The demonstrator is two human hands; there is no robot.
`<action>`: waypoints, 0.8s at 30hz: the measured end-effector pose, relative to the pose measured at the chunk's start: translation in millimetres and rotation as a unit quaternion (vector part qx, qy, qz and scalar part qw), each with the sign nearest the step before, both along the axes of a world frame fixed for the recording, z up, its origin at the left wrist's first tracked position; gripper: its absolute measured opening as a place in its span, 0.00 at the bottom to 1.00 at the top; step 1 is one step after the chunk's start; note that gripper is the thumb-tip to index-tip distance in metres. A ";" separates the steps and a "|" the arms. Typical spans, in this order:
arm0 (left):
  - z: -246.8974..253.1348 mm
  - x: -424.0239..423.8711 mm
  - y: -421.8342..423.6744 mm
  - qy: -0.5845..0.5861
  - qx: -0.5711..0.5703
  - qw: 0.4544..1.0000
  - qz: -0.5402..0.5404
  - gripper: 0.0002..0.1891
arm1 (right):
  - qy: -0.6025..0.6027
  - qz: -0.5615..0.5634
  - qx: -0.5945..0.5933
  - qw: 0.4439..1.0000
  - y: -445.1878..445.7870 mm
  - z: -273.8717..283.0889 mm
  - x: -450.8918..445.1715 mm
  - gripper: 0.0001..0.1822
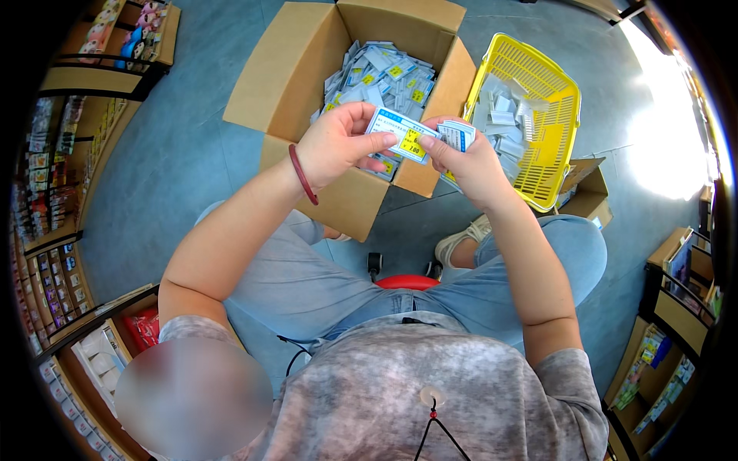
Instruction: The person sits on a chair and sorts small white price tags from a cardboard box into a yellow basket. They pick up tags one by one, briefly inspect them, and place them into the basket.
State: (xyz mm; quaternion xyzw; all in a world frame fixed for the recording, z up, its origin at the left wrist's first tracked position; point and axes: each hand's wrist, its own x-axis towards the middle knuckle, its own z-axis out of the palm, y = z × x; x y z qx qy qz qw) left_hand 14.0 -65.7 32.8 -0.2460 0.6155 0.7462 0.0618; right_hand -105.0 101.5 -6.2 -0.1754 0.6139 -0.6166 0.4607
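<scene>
My left hand (pixel 340 144) pinches one end of a printed price tag (pixel 387 125) between thumb and fingers. The tag is white and blue with a yellow price area. At its other end, the thumb of my right hand (pixel 470 164) presses on the yellow part. A small bundle of similar tags (pixel 458 133) is also gripped in my right hand. Both hands are above the near side of an open cardboard box (pixel 288 75), which holds a heap of tags (pixel 375 72). Some of the heap is hidden behind my hands.
Right of the box, a yellow plastic basket (pixel 556 144) contains pale plastic pieces (pixel 503 118). A smaller cardboard box (pixel 591 193) stands partly behind the basket. Shop shelves line the left (pixel 95 80) and right (pixel 674 314). Beneath me is a red seat (pixel 406 282) with casters (pixel 375 264).
</scene>
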 end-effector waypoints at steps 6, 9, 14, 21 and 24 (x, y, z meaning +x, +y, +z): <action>-1.5 2.8 -6.0 -0.027 0.036 0.999 -0.006 0.12 | -0.008 0.024 0.013 1.000 1.6 4.6 -5.4 0.14; -2.5 4.1 -6.4 -0.035 0.026 0.999 -0.023 0.11 | 0.068 0.051 -0.008 0.996 1.8 14.5 -7.7 0.14; 7.0 4.1 0.0 -0.061 0.039 0.994 -0.081 0.10 | 0.053 0.113 -0.007 0.992 5.5 18.4 -8.7 0.14; 8.1 4.6 1.8 -0.059 0.058 0.992 -0.095 0.09 | 0.045 0.141 -0.027 0.989 7.7 12.3 -7.5 0.15; 6.8 5.7 0.1 -0.044 0.069 0.990 -0.111 0.08 | -0.032 0.127 -0.044 0.990 7.7 13.2 -5.1 0.15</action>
